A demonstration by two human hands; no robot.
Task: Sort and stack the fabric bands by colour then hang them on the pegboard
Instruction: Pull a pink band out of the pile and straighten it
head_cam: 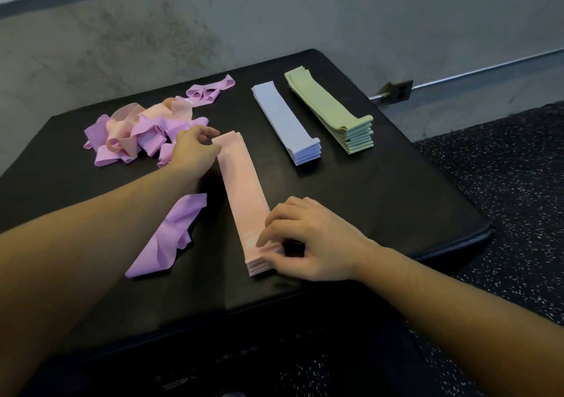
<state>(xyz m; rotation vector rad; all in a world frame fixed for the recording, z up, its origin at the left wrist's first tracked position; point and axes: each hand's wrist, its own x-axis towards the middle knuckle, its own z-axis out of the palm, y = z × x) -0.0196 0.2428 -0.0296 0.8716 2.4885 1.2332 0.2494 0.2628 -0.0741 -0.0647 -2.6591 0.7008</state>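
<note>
Fingers (pixel 268 239) of our right hand (pixel 308 241) pinch the pink stack's (pixel 244 195) near end at mid-desk (pixel 381 201); our left hand (pixel 192 149) curls round its far end. We judge we're squaring pinks; next, pull another pink from the pile (pixel 143 134).

black padded counter (pixel 381 207) carries: pink stack (pixel 244 195), blue stack (pixel 287 119), green stack (pixel 329 108), loose purple band (pixel 171 238), tangled heap of purple and pink bands (pixel 137 135) at far left
</note>
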